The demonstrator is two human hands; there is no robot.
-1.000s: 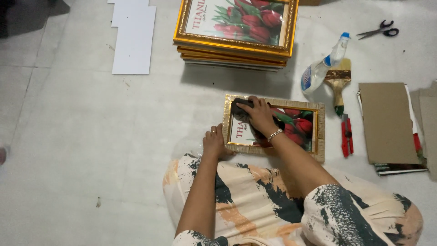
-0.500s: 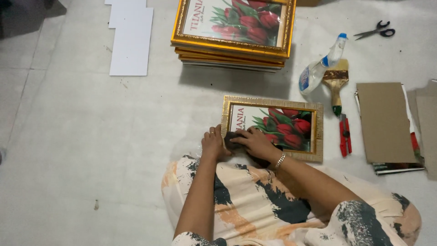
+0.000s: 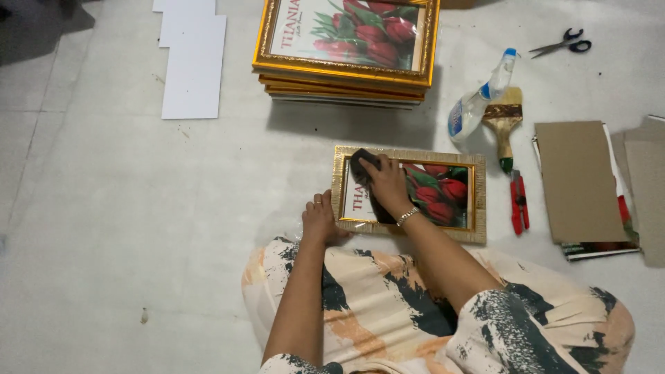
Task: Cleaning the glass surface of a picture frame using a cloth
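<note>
Since half a second ago the right hand (image 3: 386, 185) has slid from the lower left corner of the gold picture frame (image 3: 409, 193) up to its upper left corner, carrying the dark cloth (image 3: 361, 165) across the glass; a second ago it was up near the top as well, so the strokes run back and forth. Its fingers are closed on the cloth, pressing it flat. Meanwhile the left hand (image 3: 320, 220) lies open, palm down, on the frame's lower left edge, steadying it. That frame sits on the pale floor at centre frame, just in front of the person's knees, showing red tulips on a white print under glass. Wiping looks to be mid-way, I judge: the left part is being covered, the right part is not under the cloth now, and whether it is clean I cannot tell from here. Above it stands a stack of matching frames (image 3: 346, 41); a spray bottle (image 3: 478, 100) and brush (image 3: 504, 121) lie to the right.
</note>
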